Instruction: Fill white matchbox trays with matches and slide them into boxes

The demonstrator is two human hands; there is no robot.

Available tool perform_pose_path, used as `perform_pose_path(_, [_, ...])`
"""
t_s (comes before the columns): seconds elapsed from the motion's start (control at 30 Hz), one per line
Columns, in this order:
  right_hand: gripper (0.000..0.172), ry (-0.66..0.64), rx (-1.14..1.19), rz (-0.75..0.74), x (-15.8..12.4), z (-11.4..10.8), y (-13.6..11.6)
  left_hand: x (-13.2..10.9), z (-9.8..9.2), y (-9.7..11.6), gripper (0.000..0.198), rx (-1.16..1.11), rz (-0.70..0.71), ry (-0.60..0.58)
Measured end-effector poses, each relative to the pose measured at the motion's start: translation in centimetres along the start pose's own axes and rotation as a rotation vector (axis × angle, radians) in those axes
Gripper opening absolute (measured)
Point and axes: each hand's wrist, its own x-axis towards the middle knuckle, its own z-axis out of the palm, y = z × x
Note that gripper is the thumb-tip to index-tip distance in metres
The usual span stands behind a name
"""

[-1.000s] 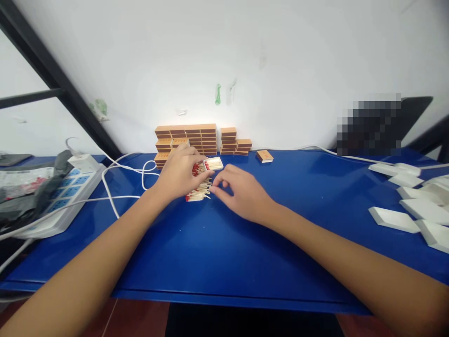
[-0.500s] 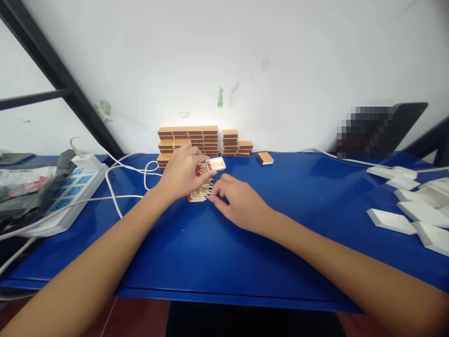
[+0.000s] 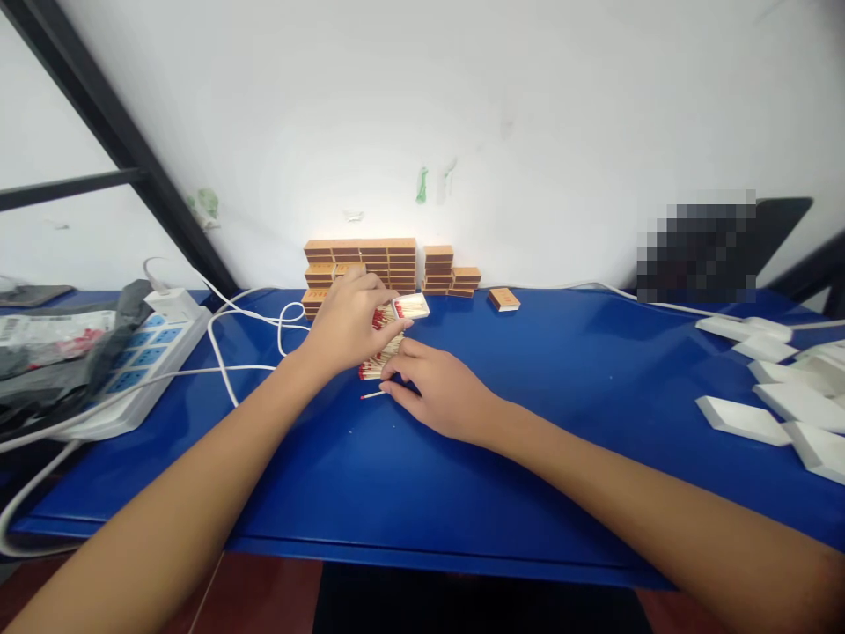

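My left hand [image 3: 353,319] is closed on a white matchbox tray [image 3: 422,302], gripping its left end with thumb and fingers. Red-tipped matches lie inside the tray. Under and in front of it spreads a pile of loose matches [image 3: 373,370], partly covered by both hands. My right hand [image 3: 442,387] pinches the plain end of a single match [image 3: 373,395] between thumb and fingers, just in front of the pile. That match's red head points left.
Matchboxes [image 3: 389,255] stand stacked against the wall, with a shorter stack [image 3: 437,269] beside them and one lone matchbox [image 3: 504,300] farther right. A power strip [image 3: 145,361] and white cables lie left. White blocks [image 3: 798,401] are on the right.
My right hand has moved slightly left and toward me, and a single match now shows in its pinch, apart from the pile. My left hand still holds the tray.
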Motion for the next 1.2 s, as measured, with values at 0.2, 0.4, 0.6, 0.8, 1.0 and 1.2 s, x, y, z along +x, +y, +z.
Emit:
perform_pose_path(0.2, [0.015, -0.018, -0.013, -0.014, -0.16, 0.17, -0.02, 0.0, 0.06, 0.01, 0.031, 0.016, 0.008, 0.007])
perform_pose_path(0.4, [0.02, -0.034, -0.024, -0.028, -0.13, 0.37, 0.18, -0.03, 0.0, 0.0, 0.032, 0.015, 0.015, 0.004])
perform_pose_path(0.6, [0.021, -0.008, -0.037, -0.058, -0.19, 0.42, 0.14, -0.03, 0.13, -0.03, 0.031, 0.008, 0.014, 0.005])
perform_pose_path(0.8, [0.025, -0.037, -0.092, -0.059, -0.18, 0.44, 0.02, 0.01, 0.04, 0.06, 0.032, -0.001, 0.01, -0.007])
perform_pose_path(1.0, [0.018, -0.047, -0.074, -0.068, -0.19, 0.58, 0.19, -0.03, 0.27, -0.06, 0.034, 0.0, 0.015, -0.007])
perform_pose_path(1.2, [0.015, -0.089, 0.003, -0.063, -0.22, 0.42, 0.24, -0.08, 0.41, -0.15, 0.033, -0.003, 0.019, -0.021])
